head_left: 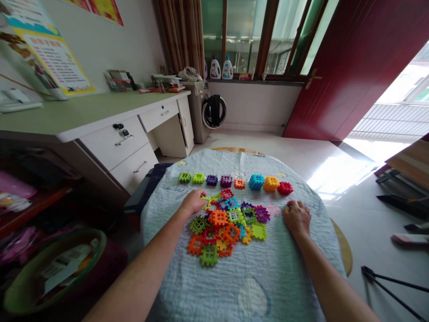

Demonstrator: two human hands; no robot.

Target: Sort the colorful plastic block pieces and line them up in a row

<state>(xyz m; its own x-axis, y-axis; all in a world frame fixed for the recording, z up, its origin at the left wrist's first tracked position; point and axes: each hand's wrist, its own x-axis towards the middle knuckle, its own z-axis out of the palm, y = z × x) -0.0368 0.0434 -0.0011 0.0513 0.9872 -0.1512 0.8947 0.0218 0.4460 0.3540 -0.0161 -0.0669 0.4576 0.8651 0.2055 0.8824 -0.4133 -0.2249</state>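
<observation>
Multicoloured lattice tiles (228, 223) on pale blue cloth (268, 277).

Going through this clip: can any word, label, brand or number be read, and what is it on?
Nothing is legible.
Yellow-bordered poster: printed lines, too small and blurred to read.
Red-and-yellow poster: cut off by the frame, unreadable.
Purple-capped bottle: label too small.
Blue-capped bottle: label too small.

Quilted cloth (258, 286) is covering a round table (343, 250)

A row of plastic blocks (234, 181) is lying toward twelve o'clock, with a loose heap of blocks (223, 230) sitting mid-cloth.
</observation>
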